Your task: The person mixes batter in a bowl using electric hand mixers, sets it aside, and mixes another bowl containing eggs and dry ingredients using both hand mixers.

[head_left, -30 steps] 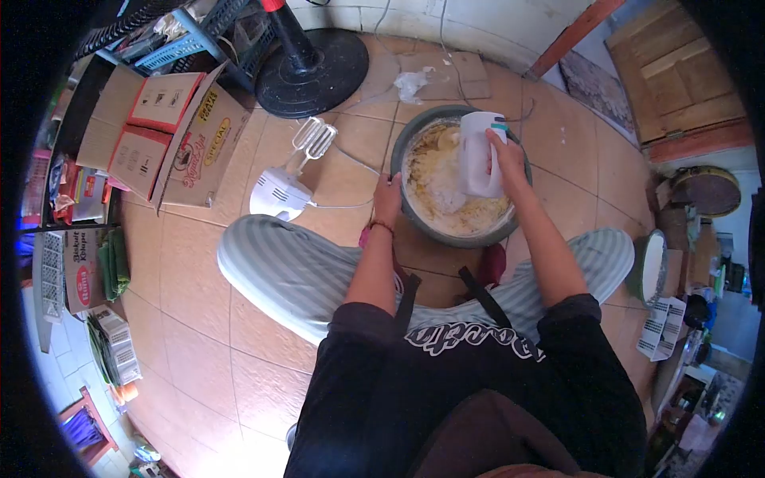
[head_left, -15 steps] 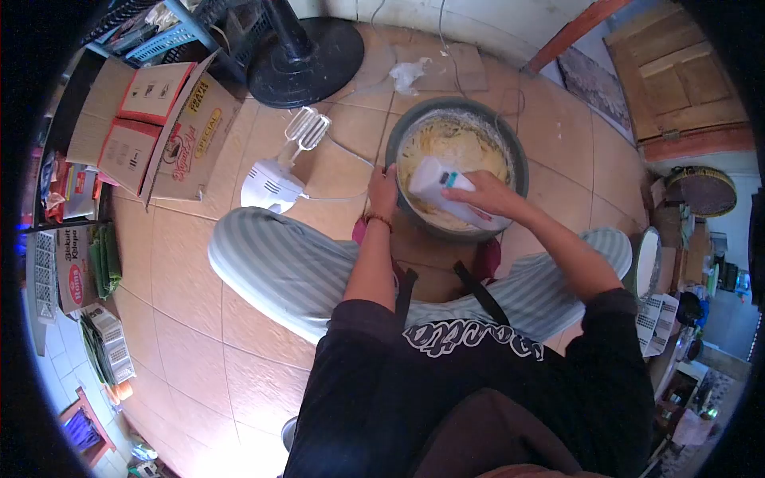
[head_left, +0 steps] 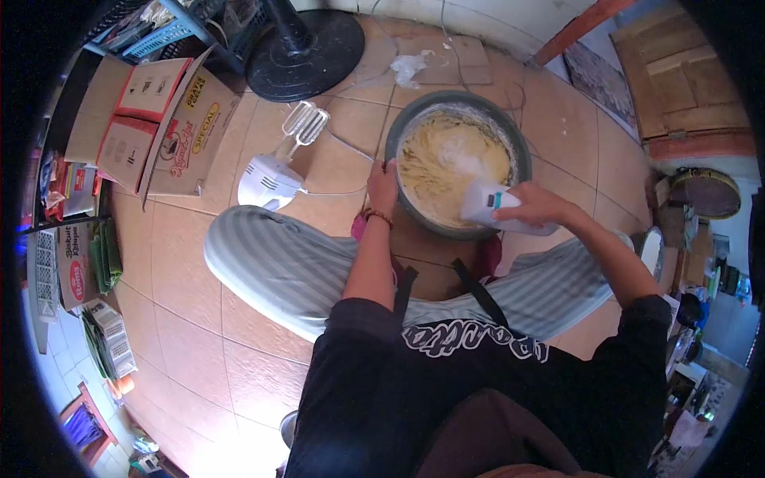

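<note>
A: Where does the large grey bowl (head_left: 523,151) lie?

B: On the tiled floor (head_left: 191,279), in front of the seated person's crossed legs in striped trousers (head_left: 271,255). It holds a pale yellow mixture (head_left: 434,155), with white powder (head_left: 472,162) lying over part of its surface.

A: What is the state of the left hand (head_left: 382,185)?

B: It grasps the bowl's left edge, its fingers at the rim. A bracelet (head_left: 378,217) circles the wrist.

A: And the right hand (head_left: 535,205)?

B: It is closed around a white plastic container (head_left: 481,202) with a teal patch. The container is tilted on its side at the bowl's near right part; one end reaches over the mixture, the other extends past the rim. Whether the container touches the mixture cannot be told.

A: Which objects surround the bowl?

B: To its left, an electric hand mixer (head_left: 268,183) rests on the floor, its two metal beaters (head_left: 306,124) pointing away from the person and its cord (head_left: 339,193) running towards the bowl. Farther left stands an open cardboard box (head_left: 187,139) with printed sides.

A: What lies beyond?

B: A round black base (head_left: 311,68) bearing an upright post stands beyond the mixer. Nearer the wall, a crumpled plastic bag (head_left: 407,70) lies beside a flat brown sheet (head_left: 458,62).
</note>
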### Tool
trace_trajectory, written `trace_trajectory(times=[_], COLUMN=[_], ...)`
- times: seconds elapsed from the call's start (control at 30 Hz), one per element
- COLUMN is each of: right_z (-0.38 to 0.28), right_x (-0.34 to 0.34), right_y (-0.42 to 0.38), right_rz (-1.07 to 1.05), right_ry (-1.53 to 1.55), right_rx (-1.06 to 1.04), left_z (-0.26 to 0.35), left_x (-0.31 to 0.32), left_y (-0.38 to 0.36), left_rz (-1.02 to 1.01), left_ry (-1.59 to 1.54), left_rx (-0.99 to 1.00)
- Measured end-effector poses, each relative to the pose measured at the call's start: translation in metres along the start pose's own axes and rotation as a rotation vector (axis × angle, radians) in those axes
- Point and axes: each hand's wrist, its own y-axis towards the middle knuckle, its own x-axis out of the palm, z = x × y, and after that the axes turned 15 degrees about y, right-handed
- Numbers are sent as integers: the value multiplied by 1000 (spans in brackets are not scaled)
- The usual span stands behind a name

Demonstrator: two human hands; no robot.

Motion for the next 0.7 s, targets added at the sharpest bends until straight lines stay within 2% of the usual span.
trace_trajectory(times=[0.1, 0.3, 0.43, 0.7], right_z=[-10, -29, -30, -8], right_x=[19, 20, 21, 8], right_y=[14, 65, 87, 129], right_rz=[18, 80, 205, 579], right_ry=[60, 52, 317, 802], right_rx=[-72, -130, -423, -327], left_z=[5, 9, 2, 5], left_x=[-1, 0, 6, 1], left_y=[-3, -6, -3, -4], left_rz=[35, 12, 22, 12], left_ry=[102, 38, 33, 64], left_rx=[10, -22, -20, -33])
